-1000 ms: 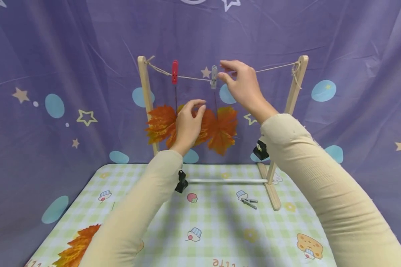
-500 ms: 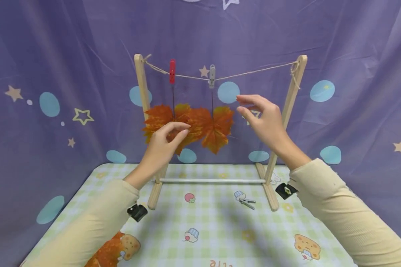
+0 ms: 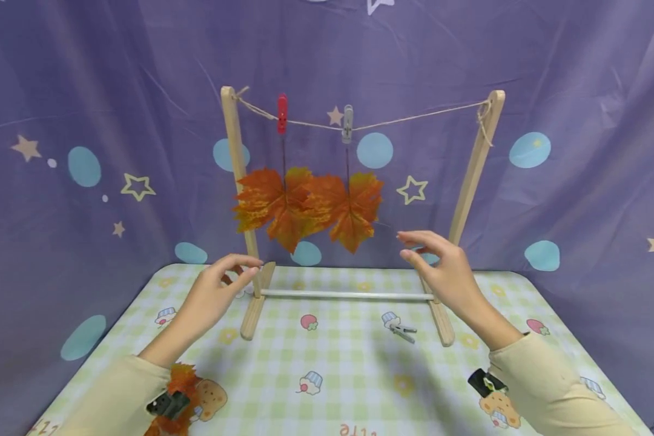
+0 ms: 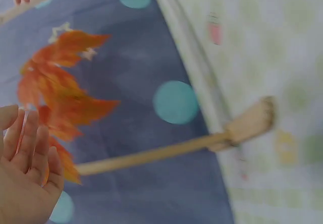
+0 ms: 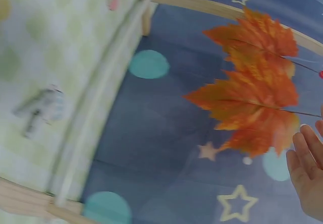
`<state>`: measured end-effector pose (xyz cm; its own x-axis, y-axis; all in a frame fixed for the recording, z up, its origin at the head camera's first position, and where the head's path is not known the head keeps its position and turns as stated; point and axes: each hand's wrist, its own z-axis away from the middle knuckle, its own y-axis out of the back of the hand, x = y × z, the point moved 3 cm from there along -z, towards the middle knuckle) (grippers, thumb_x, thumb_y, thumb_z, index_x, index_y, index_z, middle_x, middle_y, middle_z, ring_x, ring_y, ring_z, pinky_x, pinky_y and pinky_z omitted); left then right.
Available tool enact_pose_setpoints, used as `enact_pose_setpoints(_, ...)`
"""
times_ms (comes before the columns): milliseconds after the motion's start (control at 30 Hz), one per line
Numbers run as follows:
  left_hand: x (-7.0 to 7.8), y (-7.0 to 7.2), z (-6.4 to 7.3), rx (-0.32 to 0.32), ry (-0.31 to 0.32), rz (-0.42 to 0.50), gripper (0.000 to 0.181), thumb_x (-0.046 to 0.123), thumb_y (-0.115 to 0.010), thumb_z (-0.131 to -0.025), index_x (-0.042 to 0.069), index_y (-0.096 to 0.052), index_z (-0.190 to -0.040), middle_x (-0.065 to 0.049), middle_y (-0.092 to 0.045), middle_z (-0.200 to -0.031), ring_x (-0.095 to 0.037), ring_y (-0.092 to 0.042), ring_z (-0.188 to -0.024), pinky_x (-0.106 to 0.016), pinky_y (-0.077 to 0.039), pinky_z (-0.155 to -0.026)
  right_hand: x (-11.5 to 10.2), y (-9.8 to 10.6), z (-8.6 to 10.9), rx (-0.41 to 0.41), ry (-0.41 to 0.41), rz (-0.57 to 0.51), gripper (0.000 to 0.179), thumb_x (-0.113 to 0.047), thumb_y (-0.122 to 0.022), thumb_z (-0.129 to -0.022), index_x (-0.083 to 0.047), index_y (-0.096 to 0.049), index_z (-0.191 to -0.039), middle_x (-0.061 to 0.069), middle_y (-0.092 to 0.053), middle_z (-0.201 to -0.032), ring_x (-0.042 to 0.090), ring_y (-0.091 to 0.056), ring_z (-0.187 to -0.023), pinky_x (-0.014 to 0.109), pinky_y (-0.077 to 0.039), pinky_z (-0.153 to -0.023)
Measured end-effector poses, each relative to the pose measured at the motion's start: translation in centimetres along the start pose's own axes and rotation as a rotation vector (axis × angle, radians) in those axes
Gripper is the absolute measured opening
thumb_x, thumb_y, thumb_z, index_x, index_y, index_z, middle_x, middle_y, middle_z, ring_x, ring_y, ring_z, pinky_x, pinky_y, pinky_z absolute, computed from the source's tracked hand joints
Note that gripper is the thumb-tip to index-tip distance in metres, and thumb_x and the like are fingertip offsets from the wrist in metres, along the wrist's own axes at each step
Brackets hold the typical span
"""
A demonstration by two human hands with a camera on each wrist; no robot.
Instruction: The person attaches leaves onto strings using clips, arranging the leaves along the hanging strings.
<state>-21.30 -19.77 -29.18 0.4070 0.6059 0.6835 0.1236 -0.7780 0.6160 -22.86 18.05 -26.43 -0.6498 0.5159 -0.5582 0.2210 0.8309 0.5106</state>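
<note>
Two orange maple leaves hang by their stems from a string (image 3: 419,117). A red clothespin (image 3: 282,114) clips the left leaf (image 3: 269,203), and a grey clothespin (image 3: 347,124) clips the right leaf (image 3: 354,209); their edges overlap. My left hand (image 3: 212,290) is in the air by the stand's left post, fingers loosely bent, holding nothing. On the other side, my right hand (image 3: 444,272) hovers in front of the right post, also holding nothing. Another grey clothespin (image 3: 403,332) lies on the table. Part of one more orange leaf (image 3: 182,381) shows under my left wrist.
The wooden stand has two posts, a right one (image 3: 471,175) and a left one (image 3: 234,133), joined low by a white rod (image 3: 349,295). A checked cloth (image 3: 354,357) covers the table. Behind it hangs a purple curtain (image 3: 327,54).
Both hands have come down from the clothespins and leaves and moved apart, the left to the left, the right to the right. The two leaves stay hanging on the string.
</note>
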Motion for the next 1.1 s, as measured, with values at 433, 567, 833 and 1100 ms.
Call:
enact_pose_setpoints(433,-7.6,1.9,4.4,-0.062,0.193,-0.115,0.037,0.042,-0.057,-0.100,0.017,-0.065,-0.126,-0.005,-0.064,-0.123,-0.020,-0.054,-0.101,-0.033,-0.047,-0.073,6.0,-2.7,5.6,-0.022,-0.134,-0.030,0.028,-0.008,-0.069,-0.093,-0.007,-0.070,-0.122,0.007,-0.070,-0.113,0.017,-0.065,-0.094,0.027,-0.053,-0.081)
enact_pose_setpoints(567,-9.7,2.3,5.1,-0.092,0.259,-0.177,0.042,0.045,-0.060,-0.098,0.013,-0.066,-0.124,-0.008,-0.066,-0.119,-0.025,-0.057,-0.100,-0.035,-0.047,-0.069,7.9,-3.8,7.1,-0.035,-0.152,0.003,0.027,-0.005,-0.071,-0.091,-0.005,-0.071,-0.118,0.007,-0.071,-0.110,0.016,-0.066,-0.092,0.030,-0.054,-0.080)
enact_pose_setpoints(833,-13.1,2.9,6.6,-0.130,0.319,-0.252,0.040,0.043,-0.062,-0.098,0.010,-0.069,-0.119,-0.009,-0.066,-0.116,-0.026,-0.059,-0.099,-0.039,-0.046,-0.074,10.6,-5.1,10.0,-0.126,-0.214,0.033,0.030,-0.004,-0.072,-0.089,-0.004,-0.069,-0.119,0.008,-0.069,-0.111,0.023,-0.065,-0.095,0.037,-0.054,-0.082)
enact_pose_setpoints(1100,-14.9,3.5,7.7,-0.164,0.329,-0.183,0.033,0.026,-0.062,-0.100,-0.001,-0.066,-0.119,-0.015,-0.067,-0.115,-0.030,-0.059,-0.099,-0.042,-0.049,-0.079,12.0,-5.4,11.0,-0.231,-0.290,0.032,0.033,-0.005,-0.072,-0.089,-0.001,-0.067,-0.121,0.009,-0.066,-0.116,0.027,-0.062,-0.101,0.043,-0.052,-0.086)
